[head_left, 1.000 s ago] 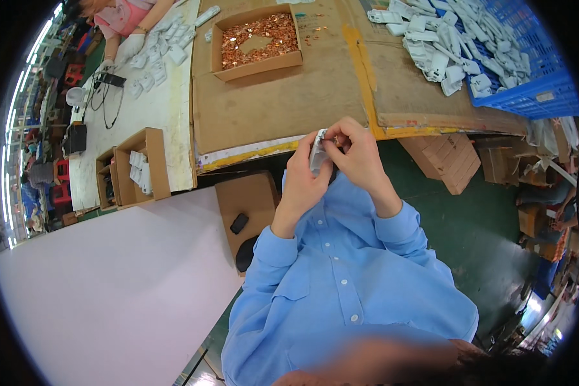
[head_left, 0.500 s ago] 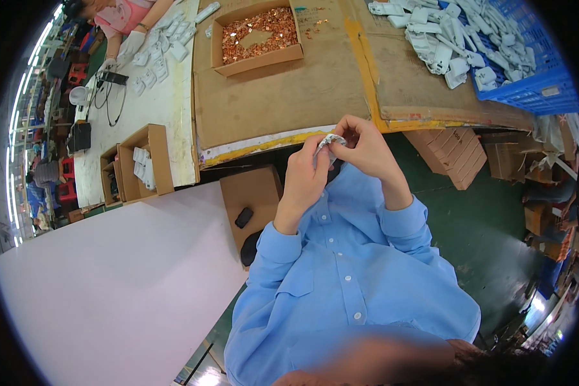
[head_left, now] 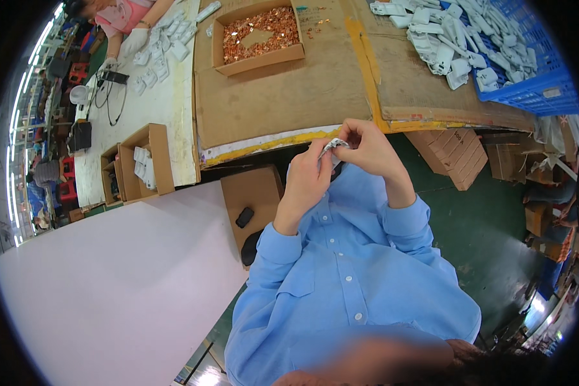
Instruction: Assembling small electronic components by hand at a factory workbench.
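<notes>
Between my hands, just off the table's front edge, is a small white plastic housing [head_left: 334,145] with an uneven, hollow-looking inner side. My left hand [head_left: 307,182] is closed round its left end. The fingers of my right hand [head_left: 374,154] are bent and pinched at its upper right side, fingertips touching it. Whether a smaller piece sits in the right fingertips is hidden. Beyond my hands, a cardboard tray [head_left: 258,62] on the table holds many small copper-coloured metal pieces.
White plastic housings [head_left: 439,55] are heaped at the far right, spilling from a blue crate [head_left: 539,89]. A small carton [head_left: 162,157] of white parts stands on the left bench. There a co-worker's gloved hand [head_left: 134,42] is beside more white parts. A white board [head_left: 122,276] lies at my left.
My hands have shifted very slightly, and the white housing has tilted a little between them. My right hand has dropped a touch. Both hands keep their hold.
</notes>
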`<state>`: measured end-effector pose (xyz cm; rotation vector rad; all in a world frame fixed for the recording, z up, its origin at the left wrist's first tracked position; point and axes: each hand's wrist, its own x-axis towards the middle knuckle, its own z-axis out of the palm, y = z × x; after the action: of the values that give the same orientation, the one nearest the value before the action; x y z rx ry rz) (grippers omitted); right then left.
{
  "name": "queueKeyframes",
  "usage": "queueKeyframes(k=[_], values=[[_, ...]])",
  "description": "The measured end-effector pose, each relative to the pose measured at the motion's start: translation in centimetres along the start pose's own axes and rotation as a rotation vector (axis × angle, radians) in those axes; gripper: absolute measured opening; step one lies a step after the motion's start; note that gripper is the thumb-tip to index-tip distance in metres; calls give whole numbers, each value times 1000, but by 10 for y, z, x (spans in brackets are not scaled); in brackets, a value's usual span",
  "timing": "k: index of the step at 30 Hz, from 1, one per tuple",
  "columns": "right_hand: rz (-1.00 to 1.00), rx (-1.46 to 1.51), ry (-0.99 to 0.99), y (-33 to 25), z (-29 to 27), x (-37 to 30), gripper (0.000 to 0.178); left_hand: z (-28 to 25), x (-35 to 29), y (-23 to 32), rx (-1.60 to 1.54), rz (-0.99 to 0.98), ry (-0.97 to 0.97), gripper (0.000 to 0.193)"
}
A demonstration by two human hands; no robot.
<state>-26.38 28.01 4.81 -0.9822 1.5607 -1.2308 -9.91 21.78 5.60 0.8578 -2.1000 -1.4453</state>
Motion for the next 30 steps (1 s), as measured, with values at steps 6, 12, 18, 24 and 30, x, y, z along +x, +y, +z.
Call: queueKeyframes(k=[6,12,18,24,30], values=[[26,-54,-20,4,1,2,16,2,0,-7,48,36,16,15],[-30,-103,49,-8,9,-4,13,0,4,3,-141,-102,49,16],[-40,-220,30,-23,5,-8,15,-4,3,-1,-136,-70,-11,18],[-74,-278,15,-17,4,-9,16,-2,2,-5,-173,-47,-15,18],[-71,-294,9,-14,4,-7,19,-6,2,-7,-151,-78,-61,18]])
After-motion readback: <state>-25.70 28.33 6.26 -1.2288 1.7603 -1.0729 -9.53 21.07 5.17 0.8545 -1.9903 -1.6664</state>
